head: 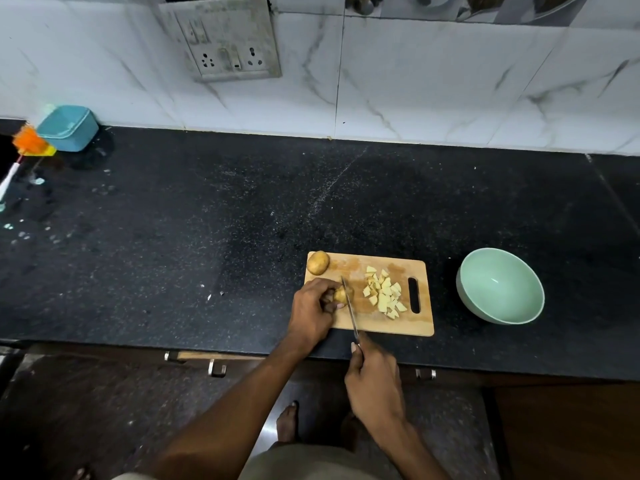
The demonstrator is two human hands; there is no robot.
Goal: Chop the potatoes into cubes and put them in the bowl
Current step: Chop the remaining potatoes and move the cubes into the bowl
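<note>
**A:** Now, log positions against the cutting board (384,327). Left hand (313,311)?

**B:** At the board's left-front part, fingers curled over a potato piece (340,295), pinning it to the wood. Skin side visible; the cut face cannot be made out.

**A:** Right hand (375,382)?

**B:** Off the board's front edge, over the counter lip, wrapped round the handle of the knife (349,308). Thumb lies along the top of the handle. The blade runs from the front edge back across the board and meets the held piece at its right side.

**A:** Other potato?

**B:** One whole potato (318,262), unpeeled, on the board's back-left corner, partly overhanging the edge. A heap of cut cubes (384,294), pale yellow, lies on the right half of the board, just left of the handle slot (414,295). Cubes and blade are apart.

**A:** Bowl?

**B:** Green bowl (500,285), on the black counter (173,237) to the right of the board, near but not touching. Tilted toward the camera in this view; no cubes visible inside.

**A:** Anything else?

**B:** Far to the board's left, against the tiled wall: a teal container (69,128) and an orange brush (29,142). Socket plate (225,43) on the wall behind, to the board's left.
</note>
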